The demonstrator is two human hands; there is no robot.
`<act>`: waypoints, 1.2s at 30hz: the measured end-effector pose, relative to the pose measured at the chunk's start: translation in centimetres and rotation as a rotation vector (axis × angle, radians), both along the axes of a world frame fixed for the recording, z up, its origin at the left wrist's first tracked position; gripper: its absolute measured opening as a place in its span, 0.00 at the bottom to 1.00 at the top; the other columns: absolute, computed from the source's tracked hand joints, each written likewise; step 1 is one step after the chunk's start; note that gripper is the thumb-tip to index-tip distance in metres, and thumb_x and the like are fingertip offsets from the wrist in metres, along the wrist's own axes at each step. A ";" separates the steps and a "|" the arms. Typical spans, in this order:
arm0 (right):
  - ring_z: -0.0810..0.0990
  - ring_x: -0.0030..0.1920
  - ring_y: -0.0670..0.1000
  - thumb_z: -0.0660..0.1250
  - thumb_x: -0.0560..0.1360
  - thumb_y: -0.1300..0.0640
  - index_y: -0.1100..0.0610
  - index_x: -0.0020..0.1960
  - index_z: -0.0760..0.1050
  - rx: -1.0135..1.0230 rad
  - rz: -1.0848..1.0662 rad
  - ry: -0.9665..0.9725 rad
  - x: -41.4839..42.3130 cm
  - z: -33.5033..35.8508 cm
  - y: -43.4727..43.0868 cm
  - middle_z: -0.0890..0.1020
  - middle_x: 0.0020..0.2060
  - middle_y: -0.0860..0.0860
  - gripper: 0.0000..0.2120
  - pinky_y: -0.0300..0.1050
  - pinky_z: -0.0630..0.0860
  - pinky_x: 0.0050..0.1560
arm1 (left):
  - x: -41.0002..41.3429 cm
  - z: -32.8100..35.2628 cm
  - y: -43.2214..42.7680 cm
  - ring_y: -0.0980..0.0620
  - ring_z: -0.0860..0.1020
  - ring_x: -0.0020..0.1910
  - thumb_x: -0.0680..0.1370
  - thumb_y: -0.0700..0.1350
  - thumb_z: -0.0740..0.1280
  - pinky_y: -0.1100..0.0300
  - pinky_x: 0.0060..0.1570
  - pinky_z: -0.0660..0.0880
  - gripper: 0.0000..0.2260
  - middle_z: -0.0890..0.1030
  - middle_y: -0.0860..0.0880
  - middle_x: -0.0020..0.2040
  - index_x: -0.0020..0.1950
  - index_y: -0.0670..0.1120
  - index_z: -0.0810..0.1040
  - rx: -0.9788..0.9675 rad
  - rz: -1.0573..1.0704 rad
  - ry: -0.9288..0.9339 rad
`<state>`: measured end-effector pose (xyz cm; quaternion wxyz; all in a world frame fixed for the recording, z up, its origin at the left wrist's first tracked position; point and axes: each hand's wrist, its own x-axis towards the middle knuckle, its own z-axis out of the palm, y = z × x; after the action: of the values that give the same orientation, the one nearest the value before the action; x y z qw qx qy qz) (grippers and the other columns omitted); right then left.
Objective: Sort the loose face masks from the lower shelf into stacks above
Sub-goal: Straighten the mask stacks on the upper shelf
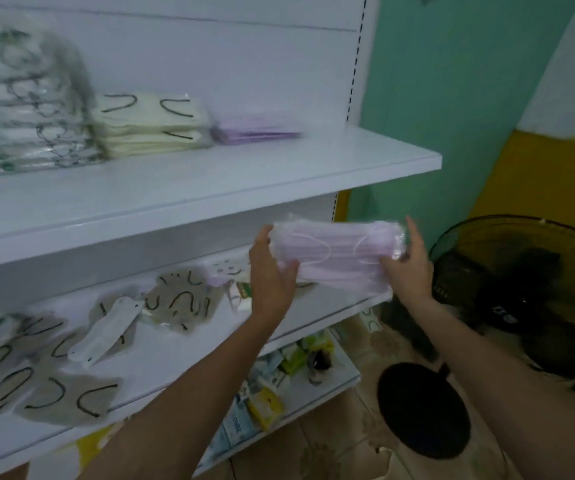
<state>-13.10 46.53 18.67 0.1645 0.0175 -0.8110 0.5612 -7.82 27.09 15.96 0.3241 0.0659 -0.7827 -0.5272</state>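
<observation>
A clear pack of pink face masks hangs in the air just below the front lip of the upper shelf. My left hand grips its left end and my right hand grips its right end. On the upper shelf lie a low purple stack, a cream stack and a taller white stack, blurred. Loose grey and white masks lie scattered on the lower shelf.
A bottom shelf holds boxes and small packets. A black floor fan stands to the right on the tiled floor, with a round black base in front. A green and yellow wall is behind.
</observation>
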 end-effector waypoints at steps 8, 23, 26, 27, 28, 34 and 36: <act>0.77 0.54 0.54 0.68 0.69 0.69 0.44 0.74 0.56 -0.079 -0.094 0.128 -1.8 7.4 4.4 0.71 0.62 0.46 0.41 0.48 0.77 0.55 | -4.2 8.3 4.0 0.49 0.73 0.38 0.75 0.39 0.67 0.61 0.37 0.69 0.22 0.74 0.49 0.41 0.65 0.49 0.64 -0.042 -0.085 0.081; 0.74 0.44 0.50 0.63 0.72 0.72 0.49 0.71 0.59 -0.105 0.160 0.345 -14.0 16.9 -7.0 0.73 0.52 0.55 0.33 0.37 0.76 0.39 | -12.8 18.1 -8.1 0.55 0.71 0.33 0.73 0.39 0.70 0.63 0.38 0.67 0.27 0.73 0.44 0.45 0.67 0.44 0.59 -0.165 0.174 0.159; 0.71 0.44 0.52 0.63 0.72 0.72 0.50 0.67 0.63 -0.098 0.150 0.380 -16.5 17.7 -8.6 0.71 0.49 0.52 0.29 0.39 0.70 0.36 | -15.3 19.1 -9.2 0.52 0.72 0.35 0.73 0.40 0.71 0.59 0.41 0.69 0.22 0.74 0.45 0.46 0.61 0.44 0.63 -0.137 0.232 0.169; 0.70 0.42 0.52 0.62 0.72 0.72 0.50 0.67 0.63 -0.094 0.148 0.381 -17.5 17.8 -9.0 0.70 0.45 0.50 0.28 0.38 0.69 0.35 | -16.1 19.2 -9.6 0.50 0.73 0.37 0.73 0.40 0.71 0.59 0.41 0.70 0.18 0.75 0.46 0.47 0.58 0.44 0.67 -0.168 0.247 0.180; 0.70 0.41 0.52 0.62 0.73 0.71 0.49 0.67 0.63 -0.090 0.150 0.381 -18.4 17.9 -9.4 0.69 0.43 0.47 0.28 0.39 0.69 0.36 | -16.9 19.2 -10.0 0.51 0.73 0.39 0.73 0.41 0.71 0.60 0.42 0.69 0.14 0.76 0.46 0.47 0.55 0.44 0.70 -0.206 0.263 0.193; 0.72 0.42 0.53 0.62 0.74 0.69 0.47 0.70 0.62 -0.044 0.233 0.408 -25.3 18.2 -12.8 0.72 0.48 0.51 0.29 0.36 0.72 0.40 | -22.0 18.8 -13.3 0.49 0.75 0.46 0.73 0.41 0.71 0.66 0.42 0.65 0.09 0.79 0.46 0.50 0.50 0.45 0.75 -0.290 0.350 0.197; 0.73 0.44 0.52 0.62 0.75 0.69 0.45 0.72 0.59 -0.040 0.286 0.427 -28.1 18.4 -14.3 0.71 0.52 0.49 0.32 0.31 0.70 0.39 | -23.8 18.7 -14.4 0.49 0.75 0.48 0.71 0.44 0.73 0.61 0.47 0.69 0.13 0.78 0.47 0.51 0.52 0.46 0.75 -0.299 0.365 0.165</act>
<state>-41.19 32.20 37.07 0.2511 0.2468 -0.7360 0.5782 -31.57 12.68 34.63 0.4827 0.1141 -0.7982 -0.3418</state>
